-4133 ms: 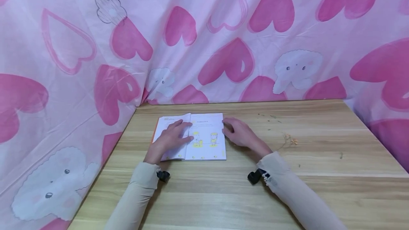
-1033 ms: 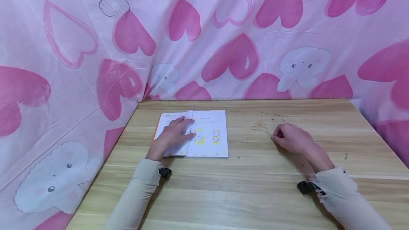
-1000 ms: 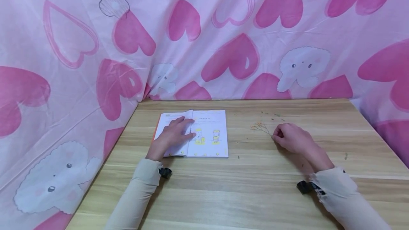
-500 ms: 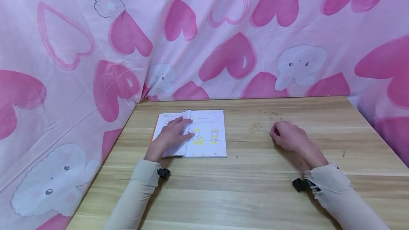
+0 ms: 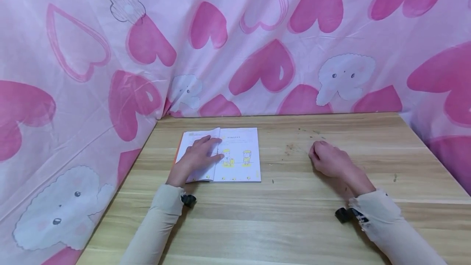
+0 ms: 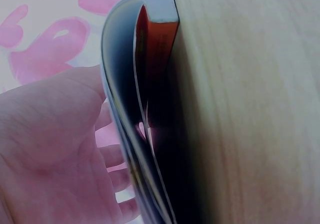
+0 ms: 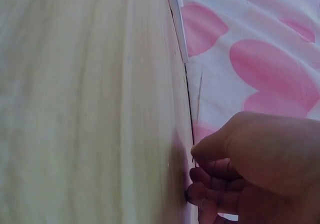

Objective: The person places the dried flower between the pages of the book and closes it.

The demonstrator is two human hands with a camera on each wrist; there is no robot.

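Note:
An open book [image 5: 239, 134] with yellow cartoon figures on its right page lies toward the table's left side. My left hand [image 5: 198, 154] rests across its left page, fingers spread and relaxed. In the left wrist view the pages [image 6: 112, 64] bow up beside the palm, over an orange-red cover [image 6: 161, 43]. To the right of the book, my right hand [image 5: 329, 159] pinches the thin stem of a dried flower sprig [image 5: 290, 149] between thumb and fingers. The sprig's head is blurred and points left toward the book. The right wrist view shows the thumb and fingertips close to the tabletop.
Small dry plant bits [image 5: 312, 132] lie scattered behind the right hand, and another fragment [image 5: 395, 178] sits farther right. The wooden table [image 5: 235, 224] meets a pink heart-patterned cloth [image 5: 257, 23] at the back and left.
My right hand has left the book's right edge and taken hold of the sprig, whose head has swung left. The sprig has since become blurred. My left hand has stayed on the page.

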